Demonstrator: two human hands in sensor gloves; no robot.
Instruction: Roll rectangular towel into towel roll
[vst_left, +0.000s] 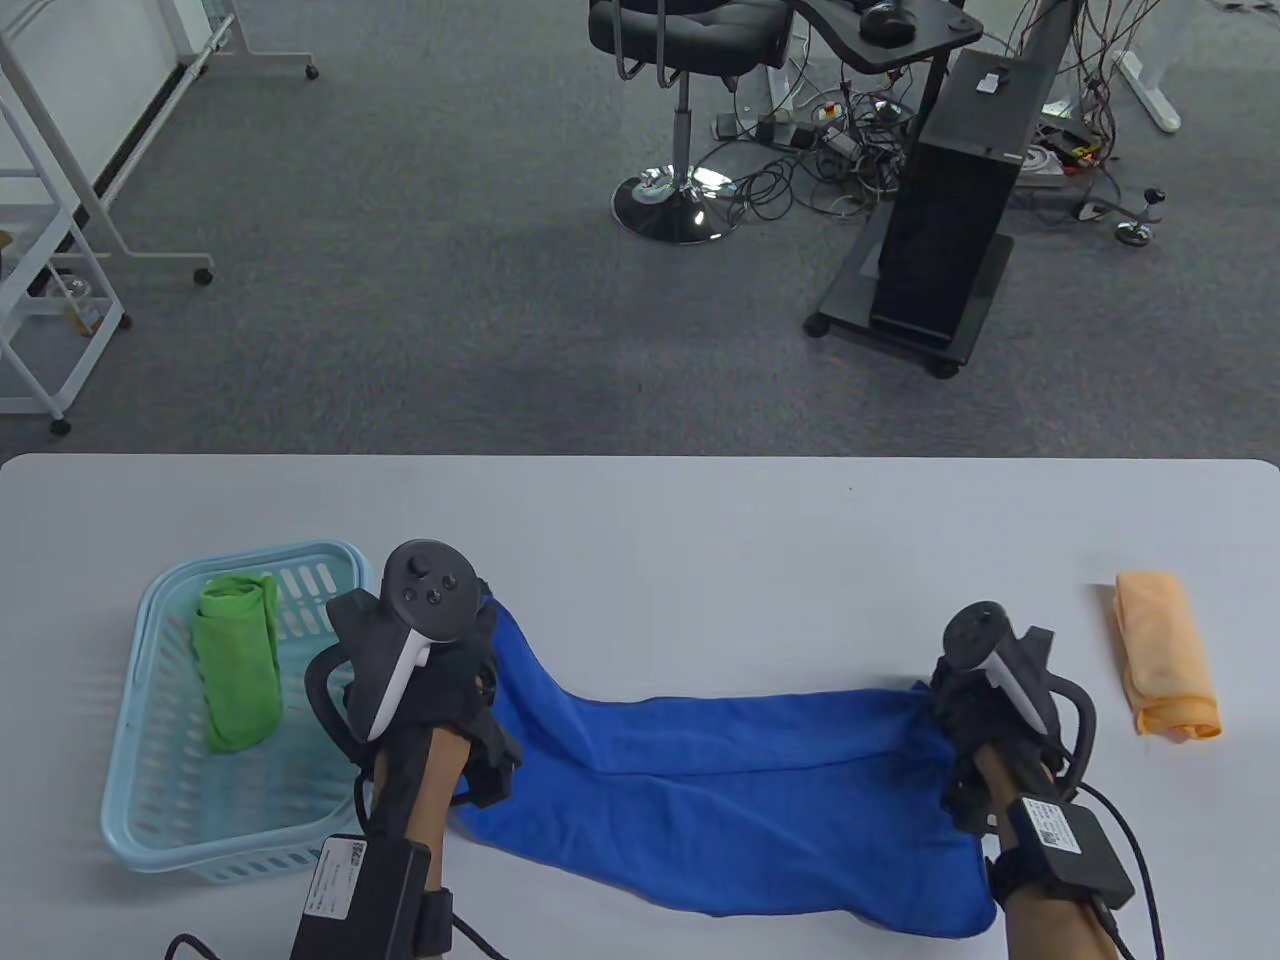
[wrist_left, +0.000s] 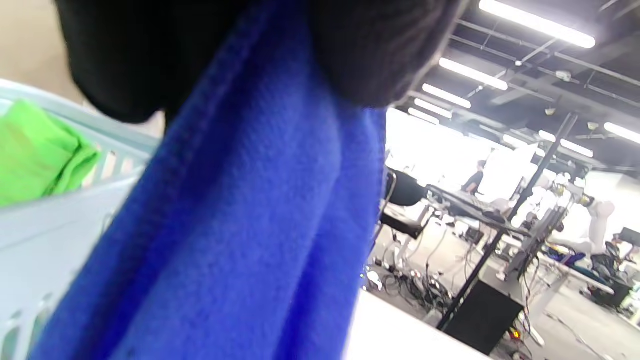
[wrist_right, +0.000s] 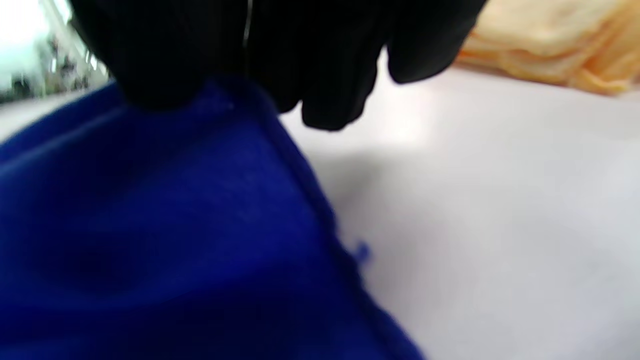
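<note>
Both hands, left (vst_left: 440, 690) and right (vst_left: 975, 710), pinch the towel's (vst_left: 740, 790) far corners, its long axis stretched between them across the counter (vst_left: 700, 540)

White labels on both wrist units (vst_left: 1055, 827) carry print too small to read.

A light blue slotted plastic basket (vst_left: 150, 790) sits on the white table (vst_left: 700, 520) just left of the left hand; a rolled green cloth (vst_left: 236, 660) lies inside it. A folded orange cloth (vst_left: 1165, 668) lies on the table right of the right hand. Beyond the table, on grey carpet (vst_left: 420, 250): a black swivel chair (vst_left: 680, 40), a black wheeled stand (vst_left: 940, 230), tangled cables (vst_left: 830, 160), and a white metal rack (vst_left: 50, 250).
</note>
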